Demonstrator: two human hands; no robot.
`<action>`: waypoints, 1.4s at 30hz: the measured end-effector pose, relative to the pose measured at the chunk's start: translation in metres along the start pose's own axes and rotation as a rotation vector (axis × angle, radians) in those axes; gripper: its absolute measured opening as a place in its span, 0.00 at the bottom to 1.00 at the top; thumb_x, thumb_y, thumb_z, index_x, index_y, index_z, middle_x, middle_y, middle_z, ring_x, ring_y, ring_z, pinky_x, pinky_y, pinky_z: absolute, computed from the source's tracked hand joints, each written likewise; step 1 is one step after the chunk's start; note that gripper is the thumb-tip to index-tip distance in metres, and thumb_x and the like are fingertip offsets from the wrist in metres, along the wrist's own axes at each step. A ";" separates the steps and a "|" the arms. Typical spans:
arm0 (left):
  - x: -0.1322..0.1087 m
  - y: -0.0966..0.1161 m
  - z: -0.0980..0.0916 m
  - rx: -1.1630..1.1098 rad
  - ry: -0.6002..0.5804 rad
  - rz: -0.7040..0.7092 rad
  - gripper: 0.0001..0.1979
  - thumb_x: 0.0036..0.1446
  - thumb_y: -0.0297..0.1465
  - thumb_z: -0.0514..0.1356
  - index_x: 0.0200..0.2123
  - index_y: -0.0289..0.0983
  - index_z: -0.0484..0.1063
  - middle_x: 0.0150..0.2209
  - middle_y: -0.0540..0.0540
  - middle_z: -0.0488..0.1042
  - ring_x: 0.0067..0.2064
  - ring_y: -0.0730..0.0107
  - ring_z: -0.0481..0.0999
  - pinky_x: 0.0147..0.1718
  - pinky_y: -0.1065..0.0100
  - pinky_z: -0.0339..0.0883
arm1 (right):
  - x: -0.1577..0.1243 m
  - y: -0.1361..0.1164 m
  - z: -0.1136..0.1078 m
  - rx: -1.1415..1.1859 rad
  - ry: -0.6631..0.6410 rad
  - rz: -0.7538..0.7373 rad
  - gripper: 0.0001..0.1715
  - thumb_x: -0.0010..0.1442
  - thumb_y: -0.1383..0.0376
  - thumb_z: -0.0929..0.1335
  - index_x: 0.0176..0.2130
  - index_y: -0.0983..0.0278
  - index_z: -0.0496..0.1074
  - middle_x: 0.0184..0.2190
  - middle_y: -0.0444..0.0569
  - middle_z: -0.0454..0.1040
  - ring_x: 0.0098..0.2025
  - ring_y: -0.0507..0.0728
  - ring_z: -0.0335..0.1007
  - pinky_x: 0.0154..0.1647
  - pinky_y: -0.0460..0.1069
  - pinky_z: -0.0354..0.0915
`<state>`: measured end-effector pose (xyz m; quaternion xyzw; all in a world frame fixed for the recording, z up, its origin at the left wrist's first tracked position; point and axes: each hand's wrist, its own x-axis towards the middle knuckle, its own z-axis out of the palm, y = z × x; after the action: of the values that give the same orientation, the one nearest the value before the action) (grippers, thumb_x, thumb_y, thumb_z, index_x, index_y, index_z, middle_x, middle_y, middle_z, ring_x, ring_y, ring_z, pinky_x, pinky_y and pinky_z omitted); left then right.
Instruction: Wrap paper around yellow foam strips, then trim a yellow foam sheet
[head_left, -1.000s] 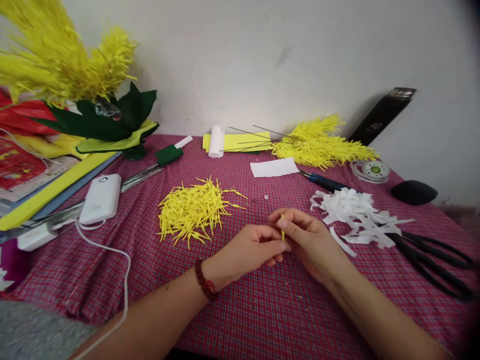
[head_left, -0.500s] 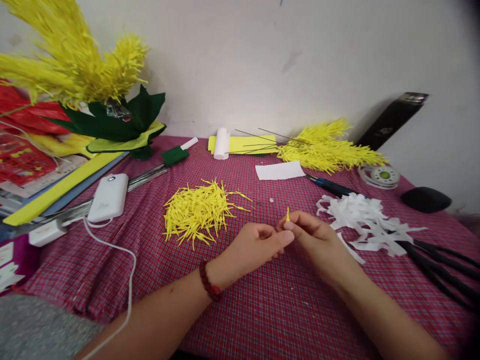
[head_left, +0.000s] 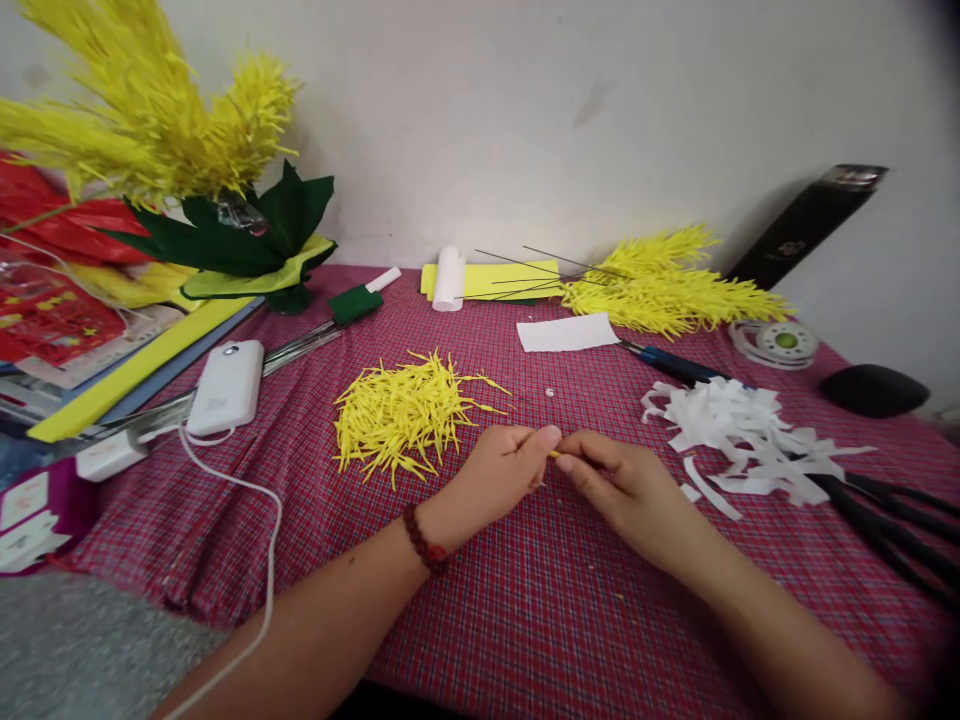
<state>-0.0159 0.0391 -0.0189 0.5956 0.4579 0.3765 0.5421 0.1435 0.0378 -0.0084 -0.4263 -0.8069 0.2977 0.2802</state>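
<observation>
Between my two hands is a small yellow twisted paper strip (head_left: 555, 455), mostly covered by fingers. My left hand (head_left: 504, 468), with a dark red bead bracelet (head_left: 424, 540) at the wrist, is closed on one end of it. Thumb and forefinger of my right hand (head_left: 626, 490) pinch the other end. Left of my hands lies a loose pile of similar yellow twisted strips (head_left: 405, 415) with pointed tips. A tiny white scrap (head_left: 550, 392) rests just beyond my fingers.
Cut white paper strips (head_left: 727, 420) and black-handled scissors (head_left: 885, 520) lie at right. Behind are a white paper piece (head_left: 568, 333), wired yellow plumes (head_left: 667, 290), and a white roll (head_left: 449, 280). A power bank (head_left: 226, 388) with cable and a yellow bouquet (head_left: 172, 110) stand left.
The strip's tip stood upright above my right fingers before; now it lies between both hands. My left fingers have closed on it. The view has shifted slightly.
</observation>
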 end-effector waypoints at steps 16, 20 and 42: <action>-0.002 0.004 -0.003 0.066 0.003 0.113 0.18 0.58 0.36 0.56 0.18 0.36 0.64 0.19 0.55 0.58 0.23 0.77 0.56 0.24 0.71 0.50 | 0.002 0.009 -0.008 0.212 0.176 0.224 0.12 0.58 0.56 0.64 0.28 0.61 0.67 0.20 0.41 0.63 0.23 0.51 0.57 0.23 0.47 0.56; -0.001 0.007 -0.002 0.115 0.090 0.186 0.10 0.55 0.33 0.58 0.24 0.36 0.72 0.24 0.52 0.68 0.28 0.76 0.64 0.29 0.71 0.57 | 0.002 0.007 -0.009 0.236 0.186 0.215 0.11 0.57 0.57 0.65 0.28 0.61 0.68 0.20 0.41 0.64 0.24 0.51 0.59 0.24 0.47 0.56; 0.002 0.003 -0.003 -0.119 0.046 -0.051 0.18 0.59 0.40 0.54 0.21 0.36 0.66 0.20 0.53 0.64 0.22 0.79 0.63 0.24 0.73 0.59 | 0.001 0.005 -0.004 0.189 0.268 0.138 0.06 0.56 0.62 0.66 0.30 0.61 0.72 0.24 0.44 0.72 0.26 0.52 0.65 0.27 0.48 0.60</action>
<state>-0.0180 0.0424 -0.0153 0.5417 0.4621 0.4024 0.5754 0.1482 0.0422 -0.0096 -0.4883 -0.6995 0.3311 0.4031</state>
